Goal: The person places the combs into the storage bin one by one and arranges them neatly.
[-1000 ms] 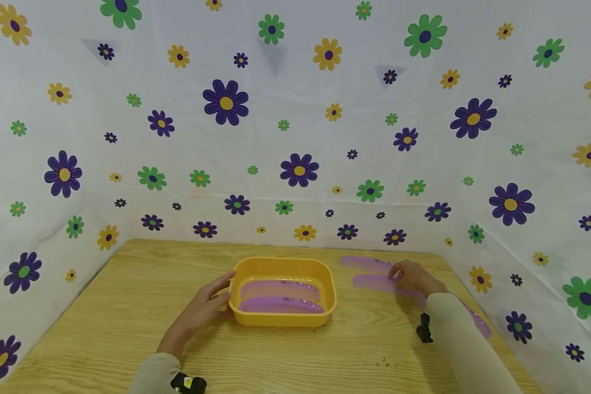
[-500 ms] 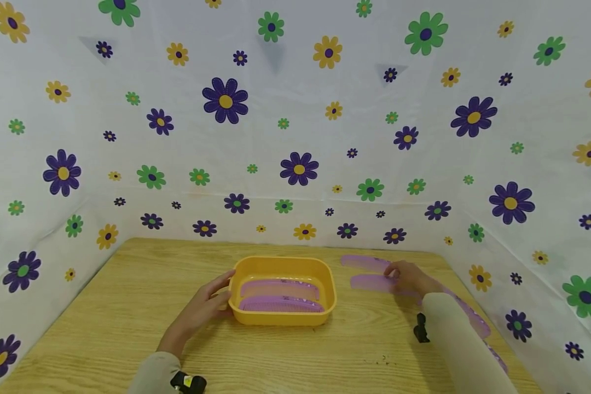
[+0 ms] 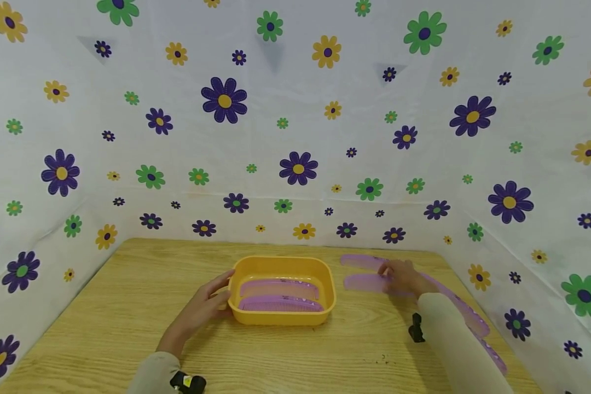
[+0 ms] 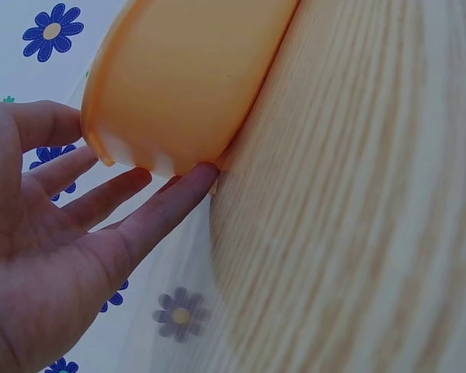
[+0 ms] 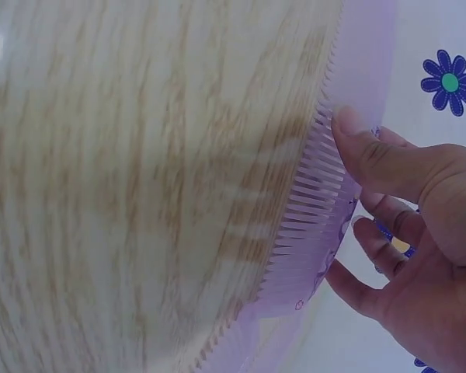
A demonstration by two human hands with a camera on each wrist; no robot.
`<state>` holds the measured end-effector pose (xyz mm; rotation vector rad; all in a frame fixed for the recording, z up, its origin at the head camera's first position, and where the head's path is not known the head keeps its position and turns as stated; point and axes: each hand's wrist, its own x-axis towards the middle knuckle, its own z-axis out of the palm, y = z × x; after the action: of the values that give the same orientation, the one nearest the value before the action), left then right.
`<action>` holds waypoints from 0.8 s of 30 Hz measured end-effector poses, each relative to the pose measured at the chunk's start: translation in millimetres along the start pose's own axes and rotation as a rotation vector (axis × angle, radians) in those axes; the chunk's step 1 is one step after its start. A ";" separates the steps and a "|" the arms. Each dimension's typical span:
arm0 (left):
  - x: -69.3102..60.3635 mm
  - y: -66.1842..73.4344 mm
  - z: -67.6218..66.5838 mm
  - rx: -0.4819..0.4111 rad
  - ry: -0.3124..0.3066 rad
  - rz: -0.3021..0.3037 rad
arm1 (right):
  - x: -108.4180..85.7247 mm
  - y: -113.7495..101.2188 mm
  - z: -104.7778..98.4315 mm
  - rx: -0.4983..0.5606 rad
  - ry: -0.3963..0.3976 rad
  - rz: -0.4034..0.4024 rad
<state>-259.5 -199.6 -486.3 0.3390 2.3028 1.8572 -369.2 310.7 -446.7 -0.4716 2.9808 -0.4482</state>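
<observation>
Head view, tub: a yellow tub (image 3: 282, 319) sits on the wooden table (image 3: 276, 361), near its middle.
Head view, tub contents: two purple combs lie lengthwise inside, the near comb (image 3: 279, 305) in front of the far comb (image 3: 278, 288).
Head view, left hand: the left hand (image 3: 200, 308) is at the tub's left end, fingers touching its wall and rim.
Head view, right hand: the right hand (image 3: 402, 276), well apart from the tub on its right, pinches the held comb (image 3: 361, 282); whether this comb touches the table cannot be told.
Head view, other combs: the back comb (image 3: 360, 260) lies just behind the held one; an upper side comb (image 3: 473, 316) and a lower side comb (image 3: 496, 358) slant beside the right sleeve (image 3: 453, 339), which partly covers them.
Head view, backdrop: a white sheet (image 3: 295, 137) printed with flowers surrounds the table's back and sides.
Left wrist view: the left fingers are extended, their tips against the tub's outer end without curling round it.
Right wrist view: the thumb lies across the held comb near its teeth, other fingers behind its spine; more purple comb shows below.
</observation>
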 end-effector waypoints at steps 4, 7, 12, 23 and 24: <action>-0.8 1.1 -0.3 0.005 -0.004 0.008 | 1.0 -0.7 -4.4 0.039 0.022 -0.080; -1.1 2.0 -1.1 0.002 -0.012 0.017 | 1.3 -1.5 -8.5 0.112 0.006 -0.110; -0.7 2.8 -1.7 -0.010 -0.014 0.019 | 1.4 -3.8 -14.5 0.189 -0.043 -0.133; 1.1 -0.8 -3.0 -0.022 -0.021 0.031 | -2.4 -7.9 -29.8 0.245 -0.079 -0.132; 1.2 -0.9 -3.1 -0.023 -0.021 0.033 | -2.1 -8.1 -31.2 0.252 -0.085 -0.126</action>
<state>-261.5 -202.3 -486.6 0.3942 2.2742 1.8846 -369.0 312.5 -414.5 -0.6356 2.7712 -0.7820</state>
